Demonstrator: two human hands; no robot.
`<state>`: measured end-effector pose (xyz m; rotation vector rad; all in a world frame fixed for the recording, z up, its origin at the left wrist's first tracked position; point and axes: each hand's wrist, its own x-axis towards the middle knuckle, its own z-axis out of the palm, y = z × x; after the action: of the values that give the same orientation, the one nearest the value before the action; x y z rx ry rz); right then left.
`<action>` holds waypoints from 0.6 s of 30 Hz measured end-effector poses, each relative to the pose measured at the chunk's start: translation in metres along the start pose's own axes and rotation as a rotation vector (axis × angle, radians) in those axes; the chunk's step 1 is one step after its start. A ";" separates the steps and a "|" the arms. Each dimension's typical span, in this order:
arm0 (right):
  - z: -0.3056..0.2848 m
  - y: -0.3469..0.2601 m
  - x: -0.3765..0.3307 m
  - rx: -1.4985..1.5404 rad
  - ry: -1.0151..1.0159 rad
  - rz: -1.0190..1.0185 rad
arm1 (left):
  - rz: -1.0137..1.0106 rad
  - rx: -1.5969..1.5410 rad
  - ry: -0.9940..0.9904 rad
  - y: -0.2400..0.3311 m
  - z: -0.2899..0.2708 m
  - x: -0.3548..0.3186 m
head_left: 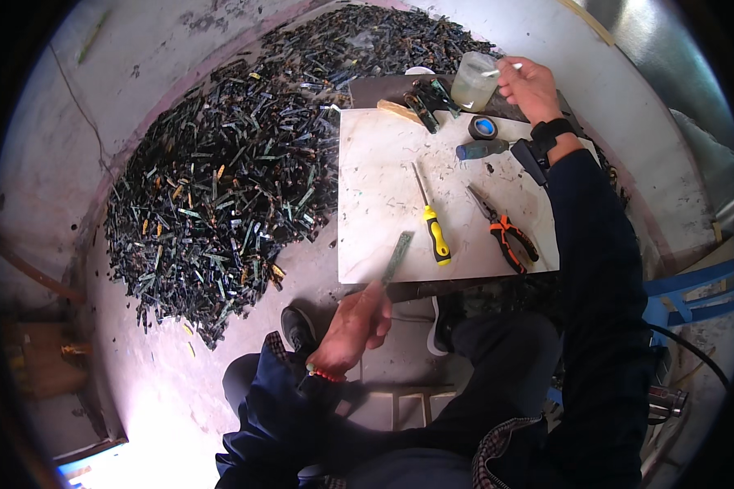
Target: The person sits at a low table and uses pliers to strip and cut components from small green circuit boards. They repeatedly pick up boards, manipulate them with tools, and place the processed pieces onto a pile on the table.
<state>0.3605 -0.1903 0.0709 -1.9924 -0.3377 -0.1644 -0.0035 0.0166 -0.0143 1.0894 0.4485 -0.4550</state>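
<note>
My left hand [352, 328] is closed on a narrow greenish strip [398, 254], its free end pointing up over the near edge of the white board [375, 265]. At the far right, my right hand [532, 90] pinches a thin white stick [506, 70]. The stick's tip is at a clear jar [471, 88] of cloudy liquid; whether it dips in, I cannot tell. Between the hands lie a yellow-and-black screwdriver [435, 232] and orange-and-black pliers [510, 236]. A dark roll of tape [475, 124] and a blue-handled tool [475, 151] lie below the jar.
A large heap of narrow dark strips [212, 204] covers the floor to the left and far side. Several dark strips [422, 112] and a wooden piece [400, 112] lie at the board's far edge. A blue chair [693, 285] stands at right. My shoes flank the floor below the board.
</note>
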 end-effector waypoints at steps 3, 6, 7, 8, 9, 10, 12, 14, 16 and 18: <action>-0.003 -0.017 -0.014 0.052 0.116 0.017 | 0.007 0.015 0.002 -0.001 -0.001 0.002; -0.005 -0.018 -0.024 0.096 0.189 0.059 | 0.014 0.038 0.005 -0.001 0.000 0.001; -0.007 -0.018 -0.025 0.134 0.253 0.048 | 0.017 0.047 0.011 0.000 0.000 -0.001; -0.009 -0.019 -0.026 0.154 0.269 0.059 | 0.032 0.058 0.009 0.000 0.000 -0.001; -0.012 -0.017 -0.028 0.175 0.286 0.077 | 0.039 0.072 0.007 -0.003 -0.001 -0.001; -0.014 -0.015 -0.029 0.196 0.302 0.095 | 0.046 0.085 0.007 -0.005 -0.003 0.000; -0.015 -0.009 -0.030 0.275 0.283 0.127 | 0.054 0.063 0.012 -0.010 -0.006 0.004; -0.016 -0.002 -0.032 0.353 0.332 0.092 | 0.068 0.067 0.019 -0.010 -0.006 0.006; -0.023 0.009 -0.036 0.346 0.281 0.134 | 0.071 0.088 0.016 -0.011 -0.006 0.009; -0.026 0.012 -0.039 0.422 0.334 0.165 | 0.057 0.074 0.007 -0.013 -0.006 0.013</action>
<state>0.3281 -0.2246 0.0613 -1.5338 0.0110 -0.2908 -0.0007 0.0151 -0.0340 1.1723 0.4079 -0.4202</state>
